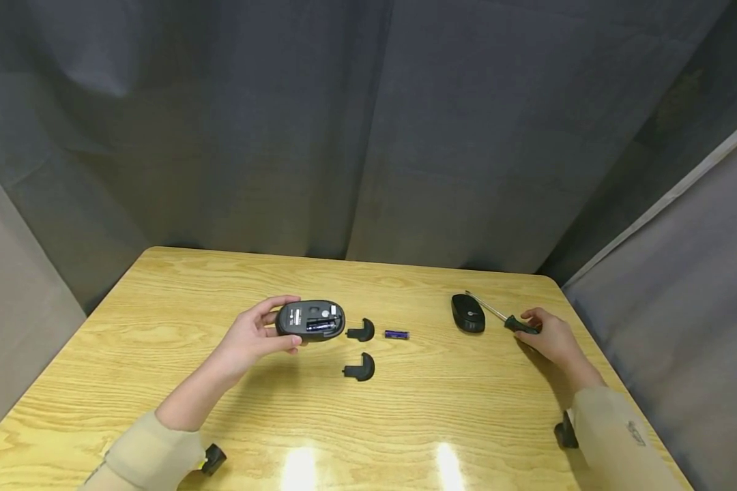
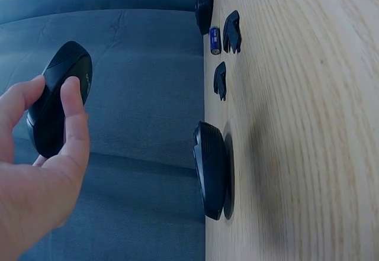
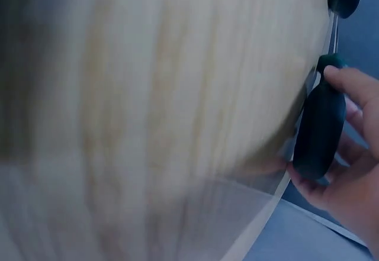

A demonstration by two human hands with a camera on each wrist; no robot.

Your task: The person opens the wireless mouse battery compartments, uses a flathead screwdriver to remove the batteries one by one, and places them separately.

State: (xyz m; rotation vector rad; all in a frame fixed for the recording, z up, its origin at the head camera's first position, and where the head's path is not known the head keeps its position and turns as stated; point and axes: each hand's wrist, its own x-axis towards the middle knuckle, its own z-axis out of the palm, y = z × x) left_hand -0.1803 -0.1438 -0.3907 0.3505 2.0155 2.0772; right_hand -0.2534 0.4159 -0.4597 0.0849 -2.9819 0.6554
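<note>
My left hand (image 1: 252, 334) holds a black computer mouse (image 1: 291, 324) above the table, underside toward the head camera. Its battery bay lies uncovered, with a blue battery (image 1: 321, 326) inside. In the left wrist view, thumb and fingers of the left hand (image 2: 47, 154) pinch the sides of this mouse (image 2: 50, 113). At the right, my right hand (image 1: 549, 335) grips the dark green handle of a screwdriver (image 1: 518, 324), low over the table. The right wrist view shows the right hand's (image 3: 355, 148) fingers around that handle (image 3: 321, 128); the shaft is mostly hidden there.
Two black battery covers (image 1: 362, 331) and a loose blue battery (image 1: 396, 335) lie mid-table. A black mouse (image 1: 468, 314) sits by the screwdriver tip. Another dark mouse (image 2: 212, 169) rests on the table in the left wrist view, unseen from the head. Grey curtains (image 1: 344, 136) border the table.
</note>
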